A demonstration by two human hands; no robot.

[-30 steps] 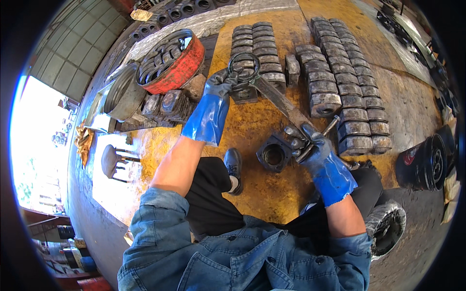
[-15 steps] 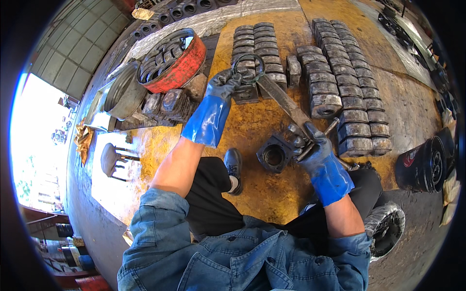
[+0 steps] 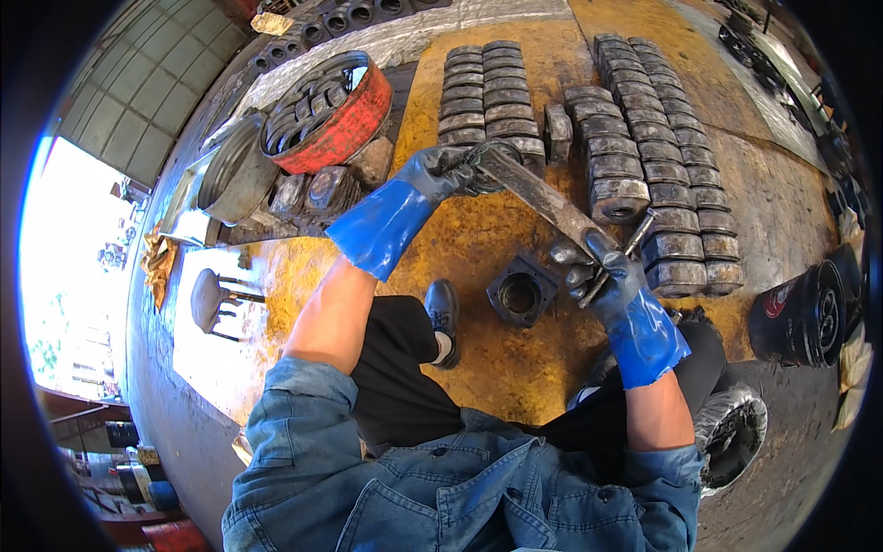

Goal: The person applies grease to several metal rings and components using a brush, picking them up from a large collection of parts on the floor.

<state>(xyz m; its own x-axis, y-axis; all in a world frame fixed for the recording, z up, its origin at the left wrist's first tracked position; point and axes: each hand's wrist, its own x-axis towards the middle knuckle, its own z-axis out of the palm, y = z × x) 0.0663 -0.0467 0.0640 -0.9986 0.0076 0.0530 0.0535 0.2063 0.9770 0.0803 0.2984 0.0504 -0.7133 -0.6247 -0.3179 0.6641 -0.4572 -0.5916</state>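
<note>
My left hand [image 3: 432,172], in a blue rubber glove with a darkened palm, is closed around a thin dark metal ring [image 3: 499,145], now seen nearly edge-on. My right hand [image 3: 614,281], gloved the same way, grips a long flat metal bar [image 3: 543,200]. The bar slants up to the left, and its far end meets the ring beside my left fingers. A short metal rod [image 3: 641,232] also sticks out of my right fist; its lower part is hidden. Below the bar, a squarish dark metal block [image 3: 543,296] with a round bore lies on the floor between my feet.
Rows of worn metal blocks [image 3: 618,198] stand ahead on the yellow floor. At the left are a red drum ring [image 3: 345,129] holding metal pieces, and a small stool [image 3: 208,302]. A black bucket [image 3: 791,317] stands at the right, near a plastic-lined container [image 3: 736,432].
The ring has tilted from face-on to nearly edge-on as my left hand turned and lowered slightly. My right hand has shifted a little right with the bar and rod, uncovering the block's edge.
</note>
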